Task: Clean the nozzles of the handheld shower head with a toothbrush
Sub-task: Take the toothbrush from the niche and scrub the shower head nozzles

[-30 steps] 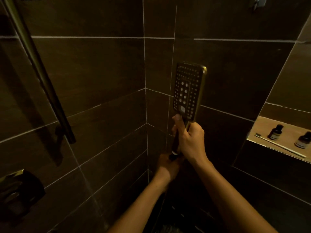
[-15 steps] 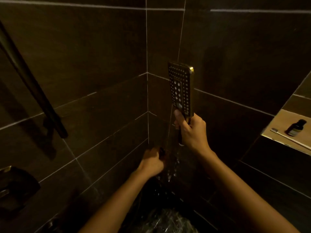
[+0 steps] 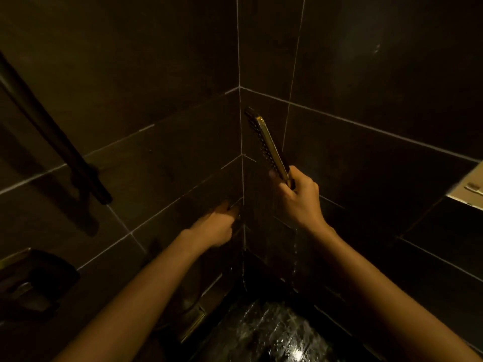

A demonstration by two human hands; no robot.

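The handheld shower head [image 3: 266, 145], flat and gold-rimmed, is seen almost edge-on and leans up to the left, its nozzle face turned left. My right hand [image 3: 298, 199] grips its handle in a fist. Water trickles down from below that hand. My left hand [image 3: 217, 223] hangs lower, close to the tiled corner, with its fingers curled; the dim light hides whether it holds anything. The white toothbrush [image 3: 473, 188] lies on a lit wall ledge [image 3: 460, 198] at the far right edge, away from both hands.
Dark tiled walls meet in a corner straight ahead. A dark shower rail [image 3: 52, 142] slants down the left wall above a black wall fitting [image 3: 34, 278]. Below are the wet floor [image 3: 274, 333] and a gold-edged drain [image 3: 193, 325].
The view has tipped down. My right hand has turned the shower head from face-on to edge-on and leaned it left. My left hand has moved left, away from the handle's bottom.
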